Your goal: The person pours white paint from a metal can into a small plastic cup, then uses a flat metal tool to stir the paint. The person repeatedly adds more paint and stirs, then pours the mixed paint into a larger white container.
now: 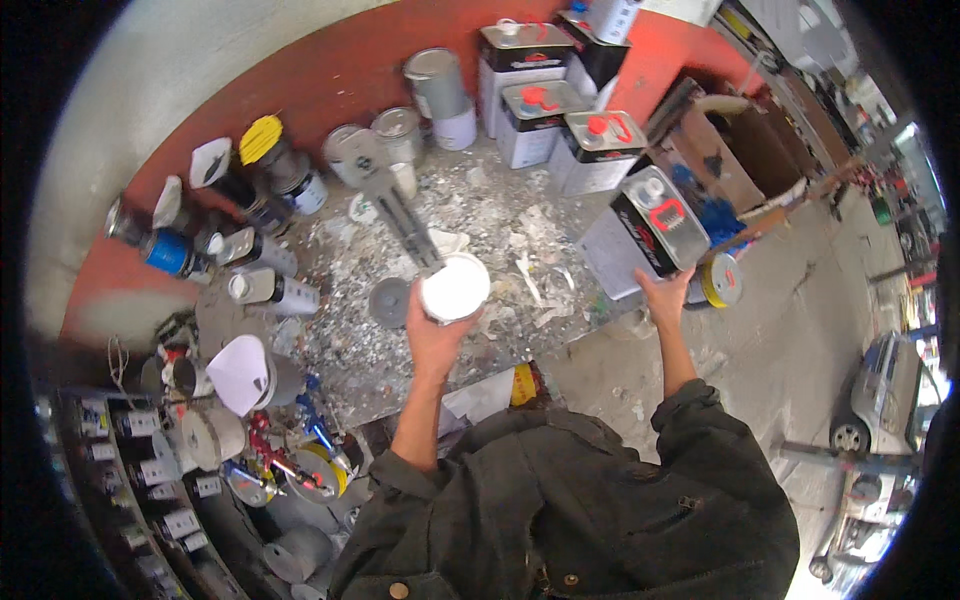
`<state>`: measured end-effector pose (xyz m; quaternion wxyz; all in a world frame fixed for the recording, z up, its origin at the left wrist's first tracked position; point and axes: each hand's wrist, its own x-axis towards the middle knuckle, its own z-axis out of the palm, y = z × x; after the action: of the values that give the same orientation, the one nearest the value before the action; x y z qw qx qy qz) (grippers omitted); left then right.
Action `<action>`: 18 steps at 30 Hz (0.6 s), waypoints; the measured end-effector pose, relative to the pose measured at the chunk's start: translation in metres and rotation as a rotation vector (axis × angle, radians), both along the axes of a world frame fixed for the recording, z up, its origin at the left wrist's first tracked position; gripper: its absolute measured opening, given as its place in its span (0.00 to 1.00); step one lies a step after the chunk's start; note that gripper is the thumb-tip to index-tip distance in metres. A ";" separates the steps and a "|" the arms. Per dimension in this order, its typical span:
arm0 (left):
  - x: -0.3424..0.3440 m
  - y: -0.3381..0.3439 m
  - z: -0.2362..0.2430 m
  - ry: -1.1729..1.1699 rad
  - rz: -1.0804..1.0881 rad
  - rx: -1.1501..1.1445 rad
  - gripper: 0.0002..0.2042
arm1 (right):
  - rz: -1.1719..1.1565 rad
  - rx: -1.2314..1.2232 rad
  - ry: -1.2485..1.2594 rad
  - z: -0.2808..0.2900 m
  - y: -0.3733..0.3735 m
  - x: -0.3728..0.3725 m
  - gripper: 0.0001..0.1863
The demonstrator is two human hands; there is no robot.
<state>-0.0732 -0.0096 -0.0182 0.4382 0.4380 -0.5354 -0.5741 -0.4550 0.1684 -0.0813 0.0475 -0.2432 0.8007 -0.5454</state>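
a dark cloth jacket [560, 500] fills the foreground. the left hand [438, 340] curls around a round white-filled cup [456, 287] above the speckled grey bench [350, 372]; tilting could spill it. the right hand [664, 295], fingers spread, holds a white-and-black rectangular metal can [640, 235] near the edge; slipping could drop it. one cup, at least five such cans.

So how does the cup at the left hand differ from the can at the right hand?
The cup is round and smaller; the can is boxy and larger. The cup is open, showing white contents, while the can has a covered top with a red handle. The cup looks pale, whereas the can has a black band. Both have a hand on them.
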 end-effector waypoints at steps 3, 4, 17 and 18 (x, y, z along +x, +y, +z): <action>0.002 -0.003 -0.003 -0.080 -0.023 -0.056 0.41 | -0.154 -0.062 0.307 0.042 0.017 0.023 0.61; 0.002 -0.005 -0.002 -0.078 -0.040 -0.046 0.41 | -0.199 -0.161 0.368 0.061 0.019 0.034 0.54; 0.001 0.012 0.016 0.004 -0.136 0.019 0.46 | 1.037 -0.065 0.246 0.201 -0.157 0.152 0.26; 0.001 0.010 0.017 0.018 -0.179 -0.002 0.45 | 1.090 -0.002 0.239 0.206 -0.169 0.157 0.31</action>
<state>-0.0723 0.0007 -0.0011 0.3905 0.3829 -0.5689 -0.6142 -0.2979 -0.0003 0.1243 0.2314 -0.6824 0.5582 -0.4114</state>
